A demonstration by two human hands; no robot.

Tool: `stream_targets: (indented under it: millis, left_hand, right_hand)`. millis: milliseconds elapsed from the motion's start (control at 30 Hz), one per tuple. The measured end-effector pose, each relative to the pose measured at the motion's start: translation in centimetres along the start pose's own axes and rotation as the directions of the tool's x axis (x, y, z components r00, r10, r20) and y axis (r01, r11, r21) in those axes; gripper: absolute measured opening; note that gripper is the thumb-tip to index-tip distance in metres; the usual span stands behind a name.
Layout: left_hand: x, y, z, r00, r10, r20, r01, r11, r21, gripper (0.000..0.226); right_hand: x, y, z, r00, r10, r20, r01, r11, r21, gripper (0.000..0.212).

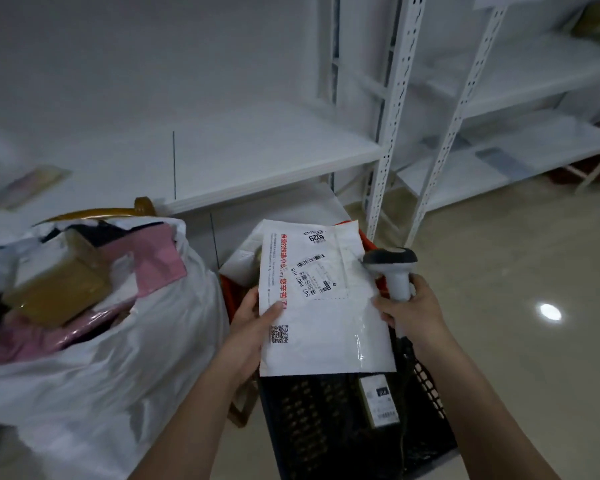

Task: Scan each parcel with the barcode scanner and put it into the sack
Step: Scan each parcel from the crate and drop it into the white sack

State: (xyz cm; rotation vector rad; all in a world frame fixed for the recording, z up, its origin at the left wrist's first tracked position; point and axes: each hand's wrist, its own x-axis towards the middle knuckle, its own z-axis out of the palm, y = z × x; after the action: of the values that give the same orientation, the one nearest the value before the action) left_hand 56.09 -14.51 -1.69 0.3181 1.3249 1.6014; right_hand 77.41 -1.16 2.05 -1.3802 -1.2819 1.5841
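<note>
Both forearms reach in from the bottom edge, and out to the left of the left hand sits the big white sack (94, 341), mouth open, stuffed with a brown parcel (54, 287) and a pink mailer (160, 258). Now the left hand (253, 323) grips the white parcel (321, 299) by its left edge, thumb pressed flat on the face just above the QR code, fingers hidden behind. The parcel is held up between the two hands, label side to the camera, barcodes and red print showing. Below it and between the wrists is a dark mesh basket (426, 386) with a boxed parcel (378, 398) lying inside. Over to the right hand (413, 310): fingers wrapped round the pale handle of the barcode scanner (394, 268), its dark head just beside the parcel's right edge, near the label. Beyond the hands, white shelves (278, 157) run across, and pale floor (516, 289) spreads out to the right.
</note>
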Motion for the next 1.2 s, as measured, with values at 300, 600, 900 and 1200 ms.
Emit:
stream_targets:
  millis: [300,600,900,1200]
  left_hand:
    - [1.3,3.2,0.9,0.967,0.167,-0.192,-0.138,0.978,0.159,0.036]
    - [2.1,6.8,2.0,0.966,0.075,0.247,-0.255,0.412,0.875,0.023]
    - [2.4,9.0,5.2,0.938,0.101,0.331,-0.345,0.342,0.874,0.02]
    - [2.3,9.2,5.3,0.939,0.184,0.291,-0.3,0.027,0.953,0.028]
  right_hand:
    - [-3.1,-8.1,-0.1,0.962,0.095,0.256,-0.111,0.993,0.049,0.028]
    - [-2.6,-9.9,-0.2,0.956,-0.225,0.186,0.266,0.934,-0.239,0.049]
    - [0.1,-5.0,0.2,0.921,0.029,0.39,0.139,0.907,-0.397,0.023]
    - [0.1,-5.0,-1.7,0.843,0.066,0.535,0.039,0.982,-0.182,0.08]
